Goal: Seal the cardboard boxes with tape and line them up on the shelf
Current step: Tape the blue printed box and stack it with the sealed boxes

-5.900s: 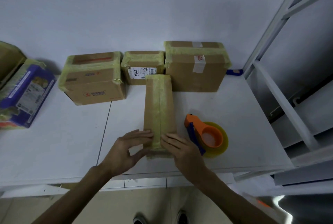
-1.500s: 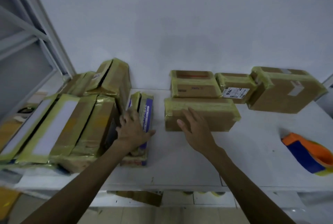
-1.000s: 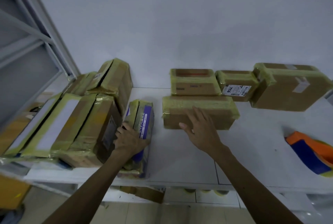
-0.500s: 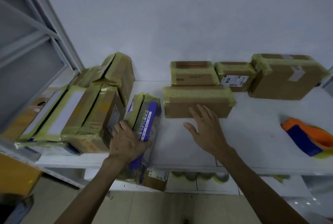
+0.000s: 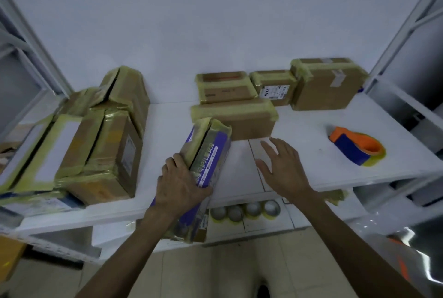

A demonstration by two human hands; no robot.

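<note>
1. Head view: the left hand (image 5: 182, 185) grips a purple-printed box (image 5: 208, 151), thumb on its left edge and fingers (image 5: 202, 191) curled over its face. The box lies tilted across the front edge of the white shelf (image 5: 311, 130).
2. The right hand (image 5: 281, 166) hovers just right of the box, fingers spread and holding nothing.
3. The box is probably light, stiff cardboard. Its glossy tape may slip, so grip both long edges.

A plain white wall (image 5: 215, 22) fills the upper frame. Pale floor tiles (image 5: 203, 273) run along the bottom under me, my dark shoe (image 5: 263, 291) at bottom centre, a shiny silvery sheet (image 5: 422, 247) lower right.
</note>
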